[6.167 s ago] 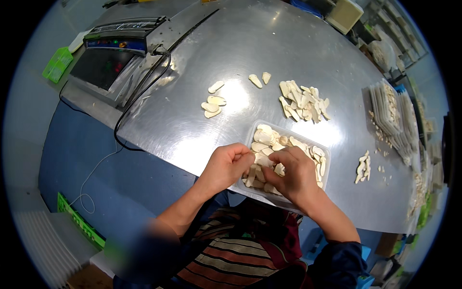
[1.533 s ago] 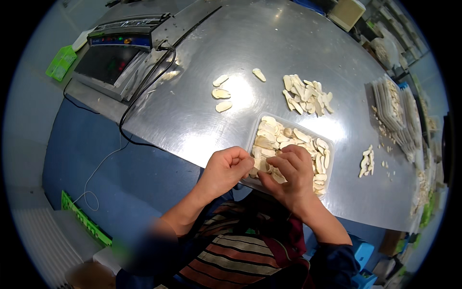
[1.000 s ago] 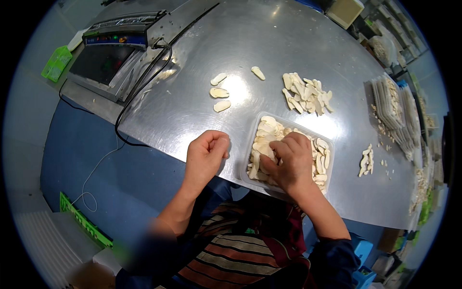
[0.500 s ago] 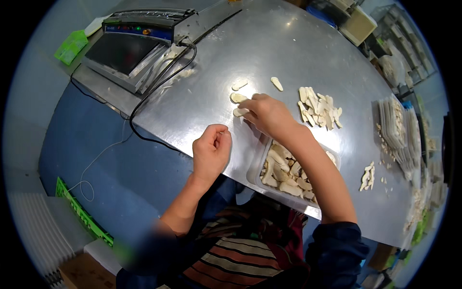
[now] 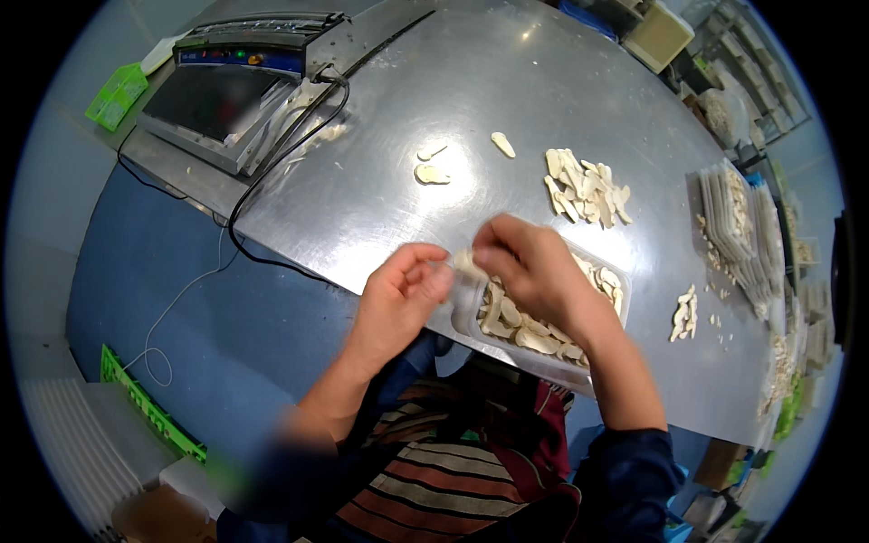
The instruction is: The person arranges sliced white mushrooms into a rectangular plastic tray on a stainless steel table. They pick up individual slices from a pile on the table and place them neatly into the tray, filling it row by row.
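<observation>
Head fisheye — down over table (image 5: 493,190)

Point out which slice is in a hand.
The blurred pale slice held by the right hand, close to the left hand; other slices nearby lie on the metal table or in the plastic tray.

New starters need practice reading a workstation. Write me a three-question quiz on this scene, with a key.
1. What does the right hand hold? A) a green basket; B) a pale slice; C) a stacked tray.

2. True or false: the large pile of slices lies inside the plastic container.

3. Which hand is nearer the black cable?

Key:
1. B; the slice is blurred, at the fingertips.
2. False; the large pile of slices lies on the metal table, beyond the plastic container.
3. The left hand.
</observation>
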The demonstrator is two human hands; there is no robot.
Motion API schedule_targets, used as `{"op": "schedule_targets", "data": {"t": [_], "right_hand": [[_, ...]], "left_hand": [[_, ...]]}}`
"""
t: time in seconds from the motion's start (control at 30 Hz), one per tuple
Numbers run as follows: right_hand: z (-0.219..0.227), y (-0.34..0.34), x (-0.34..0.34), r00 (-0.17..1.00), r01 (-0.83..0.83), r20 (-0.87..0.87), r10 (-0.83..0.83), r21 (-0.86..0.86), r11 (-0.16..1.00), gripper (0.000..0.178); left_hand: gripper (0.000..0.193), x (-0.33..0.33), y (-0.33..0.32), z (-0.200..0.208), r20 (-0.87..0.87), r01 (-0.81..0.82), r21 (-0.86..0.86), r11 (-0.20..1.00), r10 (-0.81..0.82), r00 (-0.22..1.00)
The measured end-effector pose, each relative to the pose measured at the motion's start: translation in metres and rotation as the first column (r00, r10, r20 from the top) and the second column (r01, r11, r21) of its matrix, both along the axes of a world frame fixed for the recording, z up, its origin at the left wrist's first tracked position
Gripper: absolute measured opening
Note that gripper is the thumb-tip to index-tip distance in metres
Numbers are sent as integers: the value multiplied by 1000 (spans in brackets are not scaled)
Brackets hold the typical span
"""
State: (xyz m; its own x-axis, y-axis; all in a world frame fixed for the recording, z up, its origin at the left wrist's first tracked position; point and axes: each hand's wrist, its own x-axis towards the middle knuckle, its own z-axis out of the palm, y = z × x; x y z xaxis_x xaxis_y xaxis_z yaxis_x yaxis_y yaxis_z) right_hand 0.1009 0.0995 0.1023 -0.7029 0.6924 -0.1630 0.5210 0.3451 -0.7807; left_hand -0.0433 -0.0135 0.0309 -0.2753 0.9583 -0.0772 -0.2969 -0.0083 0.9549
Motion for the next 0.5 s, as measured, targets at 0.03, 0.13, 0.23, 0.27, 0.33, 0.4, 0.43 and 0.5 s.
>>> {"op": "schedule_targets", "data": {"t": [0.03,0.13,0.23,0.27,0.33,0.4,0.43,0.5], "right_hand": [[-3,-11,13,998,-7,-69,8,14,1000,13],[-9,-40,38,981,78,-185,-63,74,994,9],[-33,-53,53,956,184,-272,-112,255,949,15],[-33,-54,56,962,171,-260,-81,346,923,17],[-31,-55,63,974,143,-227,-27,517,844,19],[-36,-52,68,979,123,-202,-8,565,816,24],[-37,-51,70,982,112,-190,-2,570,814,26],[-41,-49,71,984,111,-179,-4,594,796,28]], "left_hand": [[13,6,-1,3,17,60,15,998,-60,998],[13,15,-7,9,44,240,-115,964,-236,971],[13,29,-10,8,28,247,-164,955,-246,969],[12,32,-10,7,15,243,-183,953,-245,970],[13,36,-10,5,12,243,-215,946,-246,969],[14,38,-9,3,29,243,-225,944,-243,970],[14,39,-8,3,27,248,-241,938,-249,968],[15,38,-4,3,24,258,-272,927,-262,965]]}}
